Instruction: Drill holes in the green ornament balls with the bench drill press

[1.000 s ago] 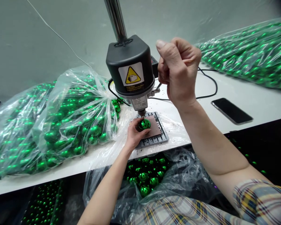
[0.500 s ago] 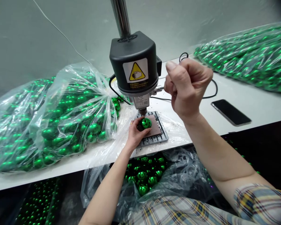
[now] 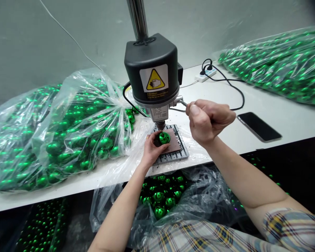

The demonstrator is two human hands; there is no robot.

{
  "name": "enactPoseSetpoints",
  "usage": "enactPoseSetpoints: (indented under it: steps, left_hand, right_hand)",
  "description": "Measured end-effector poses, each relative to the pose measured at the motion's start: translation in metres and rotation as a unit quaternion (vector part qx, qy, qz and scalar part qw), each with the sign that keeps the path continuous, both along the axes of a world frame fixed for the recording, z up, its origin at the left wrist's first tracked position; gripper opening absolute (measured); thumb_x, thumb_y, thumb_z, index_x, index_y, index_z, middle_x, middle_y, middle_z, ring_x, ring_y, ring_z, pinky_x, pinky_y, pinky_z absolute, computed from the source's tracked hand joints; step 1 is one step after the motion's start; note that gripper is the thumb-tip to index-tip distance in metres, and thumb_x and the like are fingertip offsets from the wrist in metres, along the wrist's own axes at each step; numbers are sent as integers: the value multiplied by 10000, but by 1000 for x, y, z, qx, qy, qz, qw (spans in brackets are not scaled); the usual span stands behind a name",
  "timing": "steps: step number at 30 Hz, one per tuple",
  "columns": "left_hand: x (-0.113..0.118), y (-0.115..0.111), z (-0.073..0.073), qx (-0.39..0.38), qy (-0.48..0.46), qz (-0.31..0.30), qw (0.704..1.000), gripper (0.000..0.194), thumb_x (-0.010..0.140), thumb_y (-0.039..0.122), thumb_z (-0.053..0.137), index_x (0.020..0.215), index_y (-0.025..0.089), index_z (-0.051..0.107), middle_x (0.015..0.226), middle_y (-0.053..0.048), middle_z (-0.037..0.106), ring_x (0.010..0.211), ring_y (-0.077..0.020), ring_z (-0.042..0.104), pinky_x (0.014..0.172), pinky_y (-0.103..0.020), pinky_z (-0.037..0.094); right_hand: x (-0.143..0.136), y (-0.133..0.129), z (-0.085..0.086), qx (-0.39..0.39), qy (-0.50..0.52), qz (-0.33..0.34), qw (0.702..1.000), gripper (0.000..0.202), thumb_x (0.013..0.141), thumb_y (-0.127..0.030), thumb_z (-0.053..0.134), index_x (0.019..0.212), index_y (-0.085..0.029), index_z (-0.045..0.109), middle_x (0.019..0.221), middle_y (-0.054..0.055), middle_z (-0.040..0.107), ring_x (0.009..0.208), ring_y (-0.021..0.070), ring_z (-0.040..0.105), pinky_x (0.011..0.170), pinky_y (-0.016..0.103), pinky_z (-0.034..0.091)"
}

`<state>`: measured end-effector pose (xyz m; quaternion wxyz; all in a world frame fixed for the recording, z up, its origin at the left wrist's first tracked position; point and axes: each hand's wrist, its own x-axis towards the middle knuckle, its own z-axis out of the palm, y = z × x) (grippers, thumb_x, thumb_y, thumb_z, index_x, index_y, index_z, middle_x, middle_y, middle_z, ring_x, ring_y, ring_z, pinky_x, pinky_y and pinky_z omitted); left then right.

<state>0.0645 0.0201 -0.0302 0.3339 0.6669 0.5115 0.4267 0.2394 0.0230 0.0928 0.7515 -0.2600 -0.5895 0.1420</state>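
Observation:
A shiny green ball (image 3: 164, 138) rests on a pinkish pad (image 3: 174, 140) over the slotted metal base (image 3: 183, 151) of a small drill press (image 3: 151, 70). My left hand (image 3: 152, 148) grips the ball from its left side, thumb in front and fingers behind. Right above the ball is the drill chuck (image 3: 160, 125); whether the bit touches the ball I cannot tell. My right hand (image 3: 208, 120) is closed around the feed lever (image 3: 183, 102) on the press's right side. Dark chips are scattered over the base.
Clear bags full of green balls lie at left (image 3: 76, 129) and far right (image 3: 278, 63). A phone (image 3: 259, 126) lies on the white table (image 3: 215, 94), a power strip (image 3: 206, 74) behind. Below the table edge, an opened bag holds green balls (image 3: 160, 197).
My right hand has come down with the lever, uncovering the power strip behind it. My left hand and the ball stay in place under the chuck.

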Motion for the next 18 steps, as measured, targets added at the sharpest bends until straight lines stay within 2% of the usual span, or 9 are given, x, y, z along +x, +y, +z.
enactPoseSetpoints:
  steps: [4,8,11,13,15,18]
  left_hand:
    - [0,-2,2,-1,5,4,1000,603,668,295,891,1222,200,672,1137,-101,684,1083,-270,649,990,-433,515]
    - [-2,-3,1,-3,6,6,1000,612,672,306,889,1232,199,666,1150,-103,685,1098,-273,642,996,-437,507]
    - [0,1,-1,-8,-2,3,1000,608,674,300,883,1229,193,659,1152,-103,689,1105,-273,638,998,-435,499]
    - [5,4,-1,-17,-10,5,1000,614,667,296,884,1225,188,653,1143,-103,689,1095,-272,638,983,-429,500]
    - [9,2,1,-22,-14,22,999,591,653,288,885,1186,185,650,1109,-95,689,1055,-265,641,948,-419,505]
    - [1,-23,12,1,30,103,994,481,655,289,865,1065,198,631,1024,-73,672,969,-250,626,871,-396,500]
  right_hand:
    - [-3,6,-4,150,60,7,987,519,827,-207,619,509,-202,208,456,-49,180,399,96,199,436,329,185]
    - [-3,9,-12,199,37,22,979,492,795,-125,606,529,-201,199,464,-56,169,381,84,195,416,316,172]
    - [-4,7,-12,200,25,30,979,503,803,-115,605,534,-197,188,460,-57,174,379,80,198,419,311,175]
    - [-6,7,-1,173,62,20,983,510,841,-149,604,524,-197,207,448,-58,194,378,81,213,421,307,184]
    - [-9,11,20,121,105,16,987,505,862,-182,615,506,-202,257,436,-58,235,376,85,252,412,298,196]
    - [-10,21,56,18,121,48,991,468,826,-167,675,496,-217,347,422,-60,331,368,84,277,377,288,185]
